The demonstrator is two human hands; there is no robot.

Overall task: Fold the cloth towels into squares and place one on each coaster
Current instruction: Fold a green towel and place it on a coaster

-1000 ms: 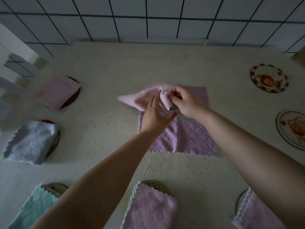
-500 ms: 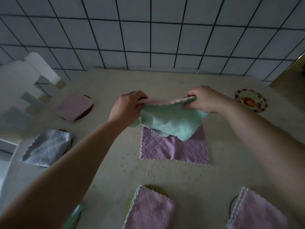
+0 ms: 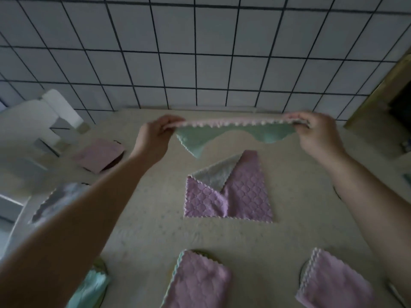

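A pink-and-green towel [image 3: 224, 133] hangs stretched in the air above the table, its scalloped top edge taut. My left hand [image 3: 155, 134] pinches its left corner and my right hand [image 3: 315, 132] pinches its right corner. Below it a purple towel [image 3: 235, 196] lies flat on the table with one corner flipped over, showing a pale underside. Folded towels rest on coasters around it: a pink one [image 3: 99, 155] at the left, a grey one [image 3: 55, 201] partly behind my left arm, a green one [image 3: 89, 290], and two purple ones at the front [image 3: 198, 283] [image 3: 333, 283].
The table [image 3: 138, 230] has a beige dotted cover and meets a white tiled wall [image 3: 200, 63] at the back. A white chair [image 3: 44, 121] stands at the left. A dark wooden frame [image 3: 391, 90] is at the far right.
Both hands lifted the pink-and-green towel off the purple one and pulled apart, stretching it wide in the air. The view tilted upward toward the wall.
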